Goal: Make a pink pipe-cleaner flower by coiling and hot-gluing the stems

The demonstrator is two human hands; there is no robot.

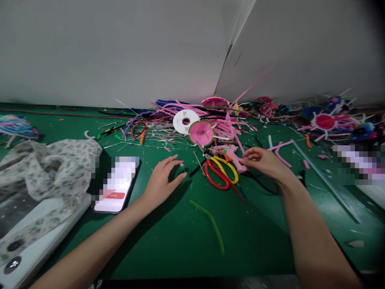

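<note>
My left hand (164, 176) hovers over the green table, thumb and fingers spread apart. A small whitish wisp shows by its fingertips, too fine to make out. My right hand (261, 161) has its fingers curled at the handle of a pink hot glue gun (231, 155), which lies with its nozzle pointing left. Scissors (216, 175) with one red and one yellow handle lie just below the glue gun, partly covered by it. A bent yellow-green pipe cleaner (212, 220) rests on the table between my forearms.
Behind the glue gun are a pink coiled disc (202, 133), a white spool (185, 121) and heaped pink pipe cleaners (222, 127). To the left lie a lit phone (116, 186) and floral cloth (60, 160). A clear stick (327, 182) lies at right.
</note>
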